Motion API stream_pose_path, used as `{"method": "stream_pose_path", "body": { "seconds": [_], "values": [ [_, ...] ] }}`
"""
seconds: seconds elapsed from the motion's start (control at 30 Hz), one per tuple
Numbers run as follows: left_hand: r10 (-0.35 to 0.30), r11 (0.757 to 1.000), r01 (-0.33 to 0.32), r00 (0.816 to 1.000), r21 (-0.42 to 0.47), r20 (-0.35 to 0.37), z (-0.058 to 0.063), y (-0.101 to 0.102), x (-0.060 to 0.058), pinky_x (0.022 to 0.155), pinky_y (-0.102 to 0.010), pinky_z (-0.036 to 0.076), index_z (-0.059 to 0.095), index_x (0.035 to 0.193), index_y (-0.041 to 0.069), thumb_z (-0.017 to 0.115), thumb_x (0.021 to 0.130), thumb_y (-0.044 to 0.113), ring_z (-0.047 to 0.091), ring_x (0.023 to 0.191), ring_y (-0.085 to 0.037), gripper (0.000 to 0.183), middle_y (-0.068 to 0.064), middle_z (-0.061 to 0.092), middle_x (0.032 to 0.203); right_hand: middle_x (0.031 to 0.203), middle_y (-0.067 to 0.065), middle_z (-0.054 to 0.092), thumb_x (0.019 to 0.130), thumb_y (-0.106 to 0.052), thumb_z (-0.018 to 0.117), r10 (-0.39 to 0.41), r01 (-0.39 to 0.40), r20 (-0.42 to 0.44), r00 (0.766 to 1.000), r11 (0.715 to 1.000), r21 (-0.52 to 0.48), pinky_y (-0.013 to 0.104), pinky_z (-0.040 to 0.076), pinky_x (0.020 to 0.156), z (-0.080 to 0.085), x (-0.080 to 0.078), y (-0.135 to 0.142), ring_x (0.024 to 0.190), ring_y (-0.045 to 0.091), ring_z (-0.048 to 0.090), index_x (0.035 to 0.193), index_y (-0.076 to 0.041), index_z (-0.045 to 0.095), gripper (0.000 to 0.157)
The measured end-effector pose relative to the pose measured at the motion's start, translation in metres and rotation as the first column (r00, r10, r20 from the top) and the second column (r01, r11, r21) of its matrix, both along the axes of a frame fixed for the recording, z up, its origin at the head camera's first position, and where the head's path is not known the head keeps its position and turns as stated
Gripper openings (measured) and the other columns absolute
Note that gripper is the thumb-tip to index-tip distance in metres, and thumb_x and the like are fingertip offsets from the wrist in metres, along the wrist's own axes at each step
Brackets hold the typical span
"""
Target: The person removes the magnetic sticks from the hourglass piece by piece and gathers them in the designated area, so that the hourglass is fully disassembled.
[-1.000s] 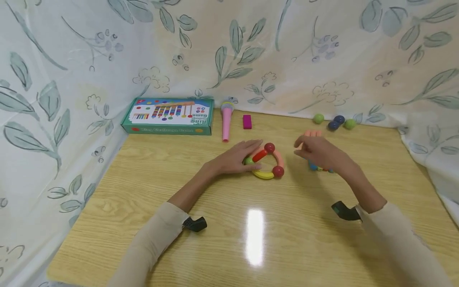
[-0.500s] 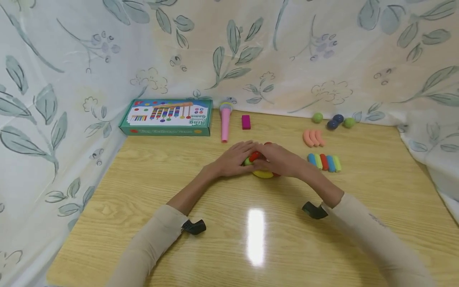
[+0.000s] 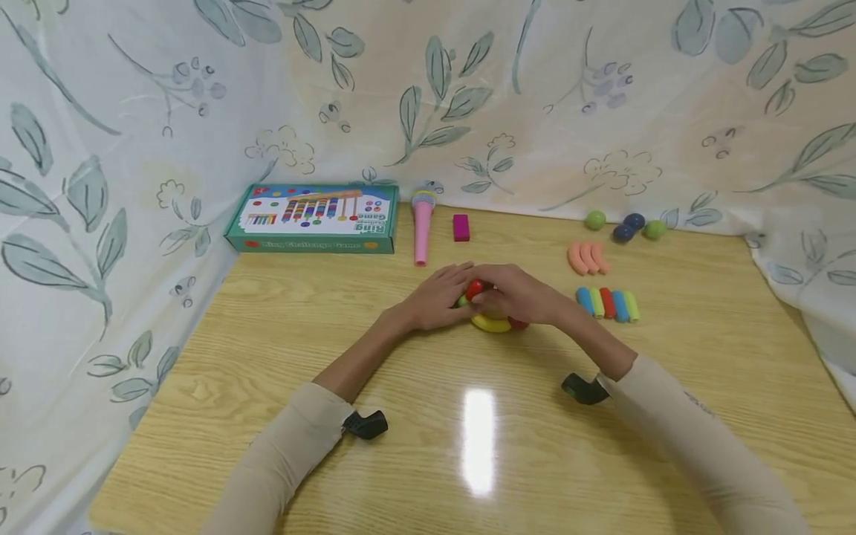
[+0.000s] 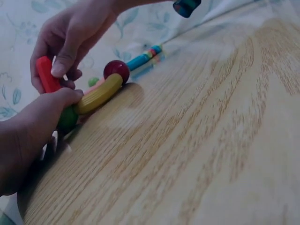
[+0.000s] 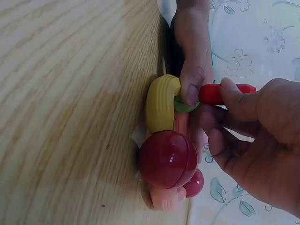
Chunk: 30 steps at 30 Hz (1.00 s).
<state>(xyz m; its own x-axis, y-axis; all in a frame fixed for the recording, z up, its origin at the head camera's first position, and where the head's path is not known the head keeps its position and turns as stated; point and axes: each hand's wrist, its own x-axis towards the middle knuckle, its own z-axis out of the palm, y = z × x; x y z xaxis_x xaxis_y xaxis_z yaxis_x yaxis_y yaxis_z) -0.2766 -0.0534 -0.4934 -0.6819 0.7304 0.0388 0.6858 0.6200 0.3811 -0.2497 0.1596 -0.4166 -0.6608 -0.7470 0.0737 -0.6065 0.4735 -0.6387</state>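
Note:
On the table lies a ring of magnetic toy pieces: a yellow curved stick point(image 4: 101, 93), salmon curved sticks point(image 5: 180, 123), dark red balls point(image 5: 164, 157) and a green ball point(image 4: 68, 120). My left hand point(image 3: 435, 301) grips the ring at the green ball, thumb over it. Between thumb and fingers my right hand point(image 3: 528, 296) pinches a straight red stick point(image 4: 45, 70), which stands upright with its lower end at the green ball. In the head view my right hand covers much of the ring.
To the right lie several straight coloured sticks point(image 3: 607, 303), salmon curved sticks point(image 3: 583, 258), and green and blue balls point(image 3: 624, 233). A game box point(image 3: 310, 219), a pink toy microphone point(image 3: 421, 230) and a magenta block point(image 3: 461, 227) stand along the back by the floral cloth point(image 3: 508, 111).
My right hand has come left from above the loose sticks to the ring and taken hold of the red stick, which was leaning and now stands more upright. My left hand has stayed in place.

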Motion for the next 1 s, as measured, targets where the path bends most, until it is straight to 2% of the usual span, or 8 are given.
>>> {"method": "stream_pose_path", "body": {
  "seconds": [0.1,0.2,0.33,0.5,0.63,0.77,0.9,1.0],
  "values": [
    [-0.006,1.0,0.006,1.0,0.008,0.01,0.001,0.002,0.001,0.136,-0.042,0.007,0.029,0.166,0.013,0.043,0.107,0.053,0.013,0.166,-0.024,0.073,-0.005,0.026,0.175,0.113,0.016,0.074,0.102,-0.005,0.063,-0.039,0.039,0.019,0.999,0.999,-0.012,0.042,0.06,0.094,0.004,0.001,0.003,0.104,0.027,0.07,0.121,0.004,0.064,0.021],
    [-0.005,1.0,0.005,1.0,0.006,0.017,0.002,0.003,0.001,0.136,-0.043,0.007,0.028,0.166,0.015,0.041,0.106,0.056,0.013,0.166,-0.024,0.074,-0.005,0.024,0.176,0.106,0.017,0.073,0.104,-0.007,0.06,-0.108,0.11,0.05,0.993,0.993,-0.033,0.038,0.059,0.089,0.015,0.002,0.009,0.1,0.032,0.071,0.115,0.002,0.062,0.015],
    [0.004,1.0,-0.003,1.0,-0.008,0.009,0.001,0.003,0.0,0.136,-0.044,0.009,0.024,0.168,0.023,0.038,0.106,0.059,0.014,0.166,-0.023,0.073,-0.002,0.022,0.176,0.107,0.018,0.073,0.106,-0.009,0.06,-0.209,0.21,0.024,0.978,0.977,-0.046,0.029,0.058,0.085,0.036,0.005,0.021,0.1,0.034,0.072,0.119,0.001,0.063,0.017],
    [-0.002,1.0,0.002,1.0,-0.002,0.004,0.001,0.001,0.0,0.136,-0.045,0.011,0.019,0.169,0.026,0.037,0.105,0.058,0.015,0.166,-0.023,0.074,-0.001,0.023,0.176,0.104,0.011,0.072,0.106,-0.02,0.062,-0.35,0.35,0.005,0.937,0.937,-0.017,0.022,0.052,0.078,0.054,0.013,0.04,0.09,0.022,0.065,0.119,-0.005,0.064,0.02],
    [-0.004,1.0,0.003,1.0,0.016,0.013,0.002,0.0,0.0,0.136,-0.045,0.012,0.021,0.168,0.026,0.037,0.103,0.058,0.016,0.166,-0.024,0.075,-0.002,0.025,0.176,0.105,0.013,0.074,0.105,-0.02,0.062,-0.417,0.42,0.059,0.907,0.906,-0.047,0.022,0.054,0.075,0.061,0.018,0.061,0.086,0.017,0.066,0.132,-0.004,0.049,0.034],
    [0.015,0.995,-0.019,0.999,0.097,0.042,0.002,-0.001,0.0,0.135,-0.044,0.016,0.024,0.168,0.021,0.044,0.099,0.054,0.023,0.164,-0.024,0.079,-0.003,0.03,0.174,0.1,0.013,0.075,0.104,-0.018,0.064,-0.457,0.459,0.044,0.888,0.887,-0.053,0.021,0.054,0.072,0.061,0.019,0.086,0.079,0.012,0.066,0.136,-0.005,0.037,0.044],
    [0.046,0.975,-0.062,0.996,0.212,0.081,0.0,-0.003,-0.002,0.129,-0.042,0.031,0.031,0.162,0.014,0.057,0.095,0.049,0.04,0.152,-0.023,0.08,-0.007,0.04,0.166,0.098,0.014,0.075,0.104,-0.02,0.065,-0.504,0.505,-0.049,0.862,0.863,0.025,0.019,0.051,0.068,0.058,0.02,0.116,0.075,0.008,0.065,0.14,-0.001,0.042,0.047],
    [0.066,0.952,-0.094,0.992,0.29,0.105,-0.001,-0.004,-0.004,0.112,-0.04,0.045,0.044,0.148,0.012,0.065,0.094,0.042,0.046,0.132,-0.023,0.065,-0.009,0.048,0.148,0.099,0.02,0.075,0.104,-0.02,0.065,-0.532,0.544,-0.128,0.837,0.834,0.091,0.02,0.048,0.064,0.053,0.022,0.141,0.078,0.017,0.067,0.14,0.003,0.047,0.046]
  ]
}}
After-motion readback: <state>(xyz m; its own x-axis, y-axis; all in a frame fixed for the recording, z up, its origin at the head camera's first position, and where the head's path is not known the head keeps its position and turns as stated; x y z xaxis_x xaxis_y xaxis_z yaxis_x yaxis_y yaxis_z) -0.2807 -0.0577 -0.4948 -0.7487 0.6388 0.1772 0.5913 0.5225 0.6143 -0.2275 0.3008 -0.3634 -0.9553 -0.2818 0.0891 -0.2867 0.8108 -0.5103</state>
